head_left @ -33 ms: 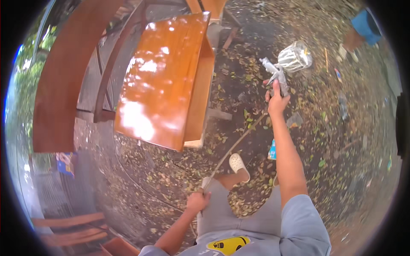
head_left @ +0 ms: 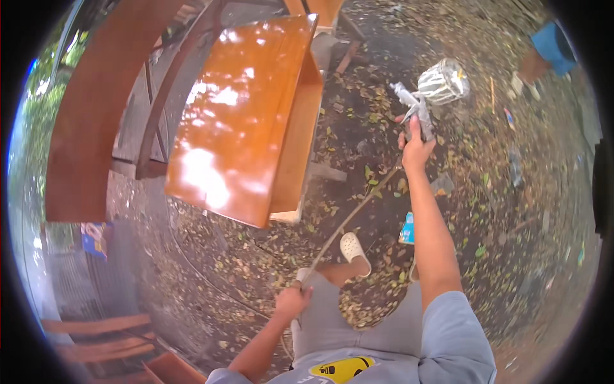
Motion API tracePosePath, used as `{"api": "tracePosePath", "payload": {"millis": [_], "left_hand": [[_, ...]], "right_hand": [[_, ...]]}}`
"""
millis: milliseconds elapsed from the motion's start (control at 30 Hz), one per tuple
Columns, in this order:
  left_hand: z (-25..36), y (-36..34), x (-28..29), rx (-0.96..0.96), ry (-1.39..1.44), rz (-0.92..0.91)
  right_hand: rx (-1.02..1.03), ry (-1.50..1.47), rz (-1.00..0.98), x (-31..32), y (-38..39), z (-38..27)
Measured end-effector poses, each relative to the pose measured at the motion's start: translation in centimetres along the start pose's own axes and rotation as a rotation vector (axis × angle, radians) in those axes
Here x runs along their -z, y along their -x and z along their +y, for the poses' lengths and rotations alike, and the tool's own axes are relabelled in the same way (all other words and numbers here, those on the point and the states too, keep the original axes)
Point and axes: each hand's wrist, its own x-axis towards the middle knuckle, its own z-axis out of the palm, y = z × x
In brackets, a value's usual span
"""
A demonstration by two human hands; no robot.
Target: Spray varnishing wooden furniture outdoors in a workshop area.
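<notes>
My right hand (head_left: 417,146) is stretched forward, its fingers wrapped around the grip of a paint spray gun (head_left: 414,109) covered in grey film or tape. The gun's silvery cup (head_left: 442,82), streaked with white, juts out beyond it. From below the gun a thin hose (head_left: 348,221) runs back to my left hand (head_left: 293,301), which is closed around it near my left thigh. Left of the gun stands a wooden desk (head_left: 249,121) with a glossy orange-brown top and an open compartment on its right side. The gun is apart from the desk.
A dark brown curved board (head_left: 89,128) and a wooden frame stand left of the desk. Slatted wood (head_left: 96,325) lies at lower left. Dry leaves cover the ground. A blue packet (head_left: 407,229) lies beside my right forearm, and a blue bucket (head_left: 554,48) is at far right.
The view has shifted slightly, so the desk and board appear a little further left. Both hands keep their holds on the spray gun and the hose.
</notes>
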Motion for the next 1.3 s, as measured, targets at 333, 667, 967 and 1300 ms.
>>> {"api": "tracePosePath", "payload": {"millis": [333, 667, 967, 1300], "left_hand": [[7.6, -8.5, -11.4, 0.114, 0.004, 0.77], [16.1, -6.6, -20.8, 0.288, -0.169, 1.304], [19.3, -3.5, -23.1, 0.435, -0.178, 1.355], [21.9, -3.2, -23.3, 0.478, -0.189, 1.365]], "right_hand": [[0.06, -0.137, -0.234, -2.7, -8.5, 16.6], [-0.156, -0.516, -0.221, -3.3, -8.1, 22.2], [0.024, -0.566, -0.712, 3.9, 0.0, 23.3], [0.259, -0.496, -1.09, 8.2, 4.5, 21.8]]}}
